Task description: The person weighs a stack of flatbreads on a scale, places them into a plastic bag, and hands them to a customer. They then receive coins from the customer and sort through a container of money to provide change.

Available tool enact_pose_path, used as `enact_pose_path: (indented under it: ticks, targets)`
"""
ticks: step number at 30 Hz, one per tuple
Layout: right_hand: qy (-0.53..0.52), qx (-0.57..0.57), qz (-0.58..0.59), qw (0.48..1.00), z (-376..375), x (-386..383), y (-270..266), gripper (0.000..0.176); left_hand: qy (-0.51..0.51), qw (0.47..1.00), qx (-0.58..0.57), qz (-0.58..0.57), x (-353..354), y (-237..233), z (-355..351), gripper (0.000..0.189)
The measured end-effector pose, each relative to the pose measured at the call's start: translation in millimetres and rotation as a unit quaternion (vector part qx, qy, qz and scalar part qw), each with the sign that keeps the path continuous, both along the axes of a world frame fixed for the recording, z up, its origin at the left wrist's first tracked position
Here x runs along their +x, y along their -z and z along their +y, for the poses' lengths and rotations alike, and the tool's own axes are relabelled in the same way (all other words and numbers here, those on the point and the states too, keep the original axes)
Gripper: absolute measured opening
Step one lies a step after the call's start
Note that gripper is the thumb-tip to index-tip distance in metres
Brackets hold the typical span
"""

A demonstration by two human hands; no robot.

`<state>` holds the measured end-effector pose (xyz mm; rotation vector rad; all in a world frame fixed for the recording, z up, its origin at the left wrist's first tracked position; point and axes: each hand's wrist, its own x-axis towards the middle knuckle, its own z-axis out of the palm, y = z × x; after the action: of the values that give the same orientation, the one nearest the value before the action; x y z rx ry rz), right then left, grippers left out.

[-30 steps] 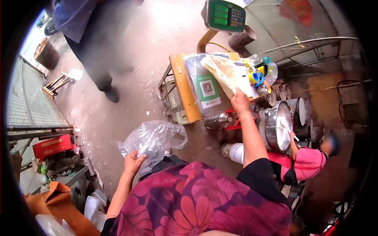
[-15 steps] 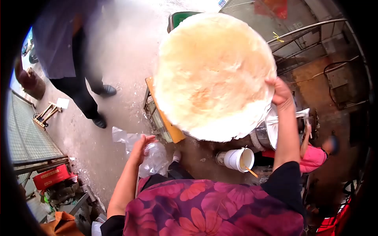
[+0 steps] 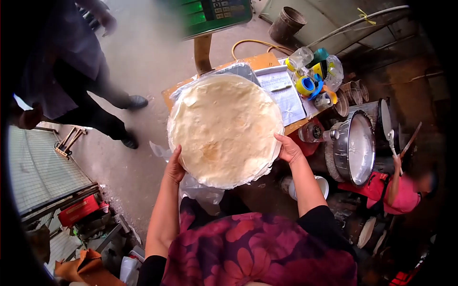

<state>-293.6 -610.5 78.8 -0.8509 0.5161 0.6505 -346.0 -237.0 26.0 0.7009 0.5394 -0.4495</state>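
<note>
A stack of large, thin round flatbreads (image 3: pixel 226 131), pale with light brown patches, lies flat between my hands in front of me. My left hand (image 3: pixel 175 164) grips its left lower edge, thumb on top and fingers underneath. On the right edge, my right hand (image 3: pixel 288 148) holds it the same way. The stack overlaps the grey pan of a weighing scale (image 3: pixel 238 71), whose green display (image 3: pixel 217 16) stands beyond. Below my left hand a clear plastic bag (image 3: pixel 200 190) hangs, partly hidden by the flatbreads.
Notebook pages (image 3: pixel 288 102), jars and tape rolls (image 3: pixel 305 86) crowd the wooden table (image 3: pixel 265 61). At right stand a metal basin of white batter (image 3: pixel 360 148), a white bucket (image 3: pixel 322 187) and a person in pink (image 3: pixel 403 193). Another person (image 3: pixel 71 71) stands at left.
The flatbread stack has come lower and nearer, toward the scale. My left hand, apart from it before, now grips its edge. The scale display and table items have come into view.
</note>
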Motion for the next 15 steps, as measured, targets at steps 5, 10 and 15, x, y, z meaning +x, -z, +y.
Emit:
enact_pose_path:
  ticks: [5,10,15]
  targets:
    - [0.028,-0.060,-0.032,0.997,5,8,10,0.049,0.028,0.982,0.188,-0.021,13,-22,-8,0.050]
    - [0.034,-0.125,-0.113,0.985,18,4,-1,0.035,0.067,0.935,0.348,-0.021,19,-73,-37,0.032]
    - [0.021,-0.181,-0.186,0.966,48,-4,-29,0.026,0.215,0.720,0.643,-0.147,29,-132,-106,0.061]
